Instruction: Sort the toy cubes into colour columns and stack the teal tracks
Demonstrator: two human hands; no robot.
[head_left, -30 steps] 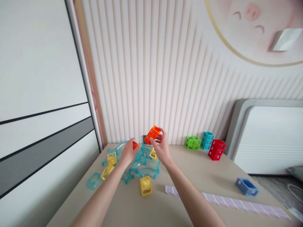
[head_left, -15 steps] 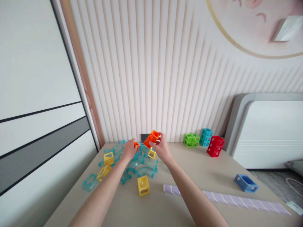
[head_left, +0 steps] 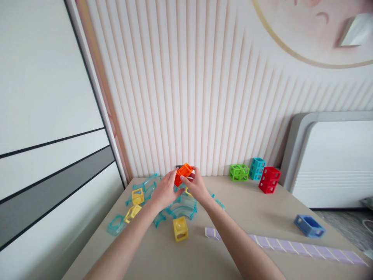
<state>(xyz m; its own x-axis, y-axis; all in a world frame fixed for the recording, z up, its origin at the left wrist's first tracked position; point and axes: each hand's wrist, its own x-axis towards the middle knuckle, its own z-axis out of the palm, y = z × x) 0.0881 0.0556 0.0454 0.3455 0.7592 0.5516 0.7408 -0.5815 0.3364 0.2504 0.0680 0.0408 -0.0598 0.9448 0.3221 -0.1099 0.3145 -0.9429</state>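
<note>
Both my hands meet over the back of the table, around an orange openwork building block (head_left: 184, 170). My right hand (head_left: 199, 186) grips it from the right, thumb on its near face. From the left, my left hand (head_left: 166, 189) is closed against its lower left side, thumb pointing right; its fingertips are partly hidden. Under the hands lie several clear teal track pieces (head_left: 183, 210), some curved. A yellow cube block (head_left: 180, 228) sits in front of them. Another yellow cube (head_left: 138, 196) and a yellow arched piece (head_left: 133, 213) lie to the left.
Along the back right stand a green block (head_left: 239, 172), a teal block (head_left: 257, 168) and a red block (head_left: 269, 180). A blue block (head_left: 309, 226) lies near the right edge. A lilac segmented strip (head_left: 288, 245) crosses the front right. A ribbed wall (head_left: 198, 97) rises behind the table.
My left hand has moved right and up from the track pieces, bringing a small orange piece to the orange block in my right hand. The view has shifted slightly.
</note>
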